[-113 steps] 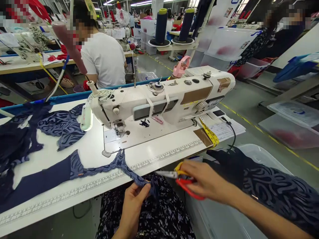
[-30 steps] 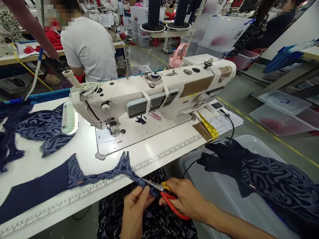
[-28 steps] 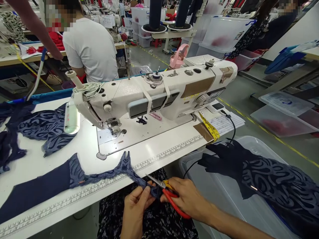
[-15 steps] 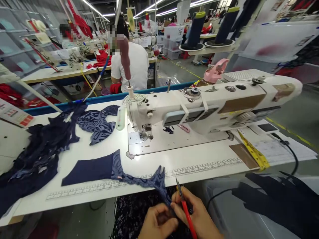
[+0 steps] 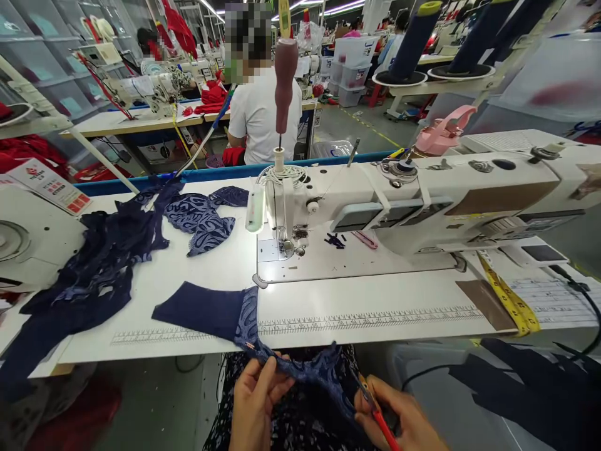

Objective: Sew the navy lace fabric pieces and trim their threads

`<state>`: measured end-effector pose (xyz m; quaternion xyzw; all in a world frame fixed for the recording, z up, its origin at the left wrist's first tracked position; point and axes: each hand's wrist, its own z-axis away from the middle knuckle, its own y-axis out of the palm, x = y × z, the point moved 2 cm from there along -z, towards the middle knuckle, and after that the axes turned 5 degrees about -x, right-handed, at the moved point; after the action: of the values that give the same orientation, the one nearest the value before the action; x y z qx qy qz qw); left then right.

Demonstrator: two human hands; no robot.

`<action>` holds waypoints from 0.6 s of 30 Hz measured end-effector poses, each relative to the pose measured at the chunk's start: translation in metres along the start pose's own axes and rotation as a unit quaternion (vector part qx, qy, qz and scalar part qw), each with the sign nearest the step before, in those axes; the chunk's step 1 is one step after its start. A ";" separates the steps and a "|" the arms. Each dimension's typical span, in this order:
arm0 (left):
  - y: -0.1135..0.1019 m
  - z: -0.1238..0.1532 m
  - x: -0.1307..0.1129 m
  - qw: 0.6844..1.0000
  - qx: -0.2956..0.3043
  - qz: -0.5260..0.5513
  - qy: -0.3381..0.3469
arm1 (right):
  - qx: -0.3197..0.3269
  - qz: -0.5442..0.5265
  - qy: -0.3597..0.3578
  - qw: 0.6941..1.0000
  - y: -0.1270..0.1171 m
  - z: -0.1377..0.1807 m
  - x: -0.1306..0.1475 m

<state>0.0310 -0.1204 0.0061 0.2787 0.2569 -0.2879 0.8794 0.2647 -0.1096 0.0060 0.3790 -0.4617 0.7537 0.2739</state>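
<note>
My left hand [image 5: 256, 404] pinches the lace edge of a navy garment piece [image 5: 206, 313] that hangs off the front of the white sewing table [image 5: 366, 310]. My right hand [image 5: 404, 419] grips red-handled scissors [image 5: 382, 423] and also holds the other end of the lace strip [image 5: 314, 369] over my lap. Most of the scissor blades are hidden by the lace. The solid navy part of the piece lies flat on the table by a printed ruler strip.
A white sewing machine [image 5: 422, 194] stands behind the hands. A pile of navy lace pieces [image 5: 98, 263] lies at the left. A clear bin [image 5: 469, 401] draped with dark fabric sits at my right. Another person in a white shirt [image 5: 263, 113] works beyond.
The view has swung left and down. The garment piece has slid toward me off the table edge. My hands have dropped lower, and the scissors have gone from cutting at the lace to being held alongside it.
</note>
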 end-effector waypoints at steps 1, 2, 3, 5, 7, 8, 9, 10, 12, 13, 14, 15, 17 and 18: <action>-0.001 0.000 -0.001 1.000 -0.004 -0.004 0.005 | 0.003 0.033 -0.008 0.999 -0.001 -0.001 0.002; -0.001 0.001 -0.001 1.000 -0.003 -0.011 0.009 | 0.004 0.071 -0.020 0.997 -0.001 -0.003 0.005; -0.001 0.002 -0.002 1.000 -0.001 -0.021 0.012 | -0.001 0.113 -0.036 0.993 -0.002 -0.005 0.009; 0.000 0.005 -0.003 0.999 0.006 -0.037 0.025 | -0.023 0.187 -0.072 0.979 0.000 -0.012 0.020; 0.002 0.008 -0.003 0.998 0.008 -0.048 0.040 | -0.051 0.242 -0.111 0.963 0.003 -0.020 0.031; 0.002 0.010 -0.003 0.997 0.006 -0.052 0.048 | -0.061 0.262 -0.129 0.954 0.005 -0.023 0.036; 0.003 0.011 -0.002 0.997 0.006 -0.057 0.056 | -0.065 0.278 -0.145 0.947 0.007 -0.026 0.041; 0.003 0.012 -0.002 0.996 0.007 -0.063 0.060 | -0.066 0.290 -0.158 0.942 0.009 -0.029 0.045; 0.003 0.012 -0.001 0.995 0.013 -0.073 0.070 | -0.063 0.306 -0.179 0.933 0.011 -0.032 0.050; 0.002 0.012 -0.001 0.994 0.016 -0.076 0.074 | -0.064 0.312 -0.187 0.929 0.012 -0.033 0.052; 0.002 0.012 -0.001 0.994 0.020 -0.079 0.076 | -0.065 0.316 -0.192 0.927 0.013 -0.033 0.054; 0.002 0.012 -0.001 0.993 0.023 -0.082 0.078 | -0.065 0.317 -0.196 0.926 0.013 -0.034 0.055; 0.003 0.012 0.000 0.992 0.027 -0.087 0.082 | -0.063 0.315 -0.198 0.926 0.014 -0.034 0.055; 0.003 0.011 0.000 0.992 0.028 -0.089 0.085 | -0.060 0.313 -0.196 0.927 0.014 -0.034 0.054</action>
<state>0.0359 -0.1257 0.0152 0.3029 0.3458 -0.3476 0.8172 0.2128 -0.0814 0.0338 0.3381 -0.6454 0.6831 -0.0498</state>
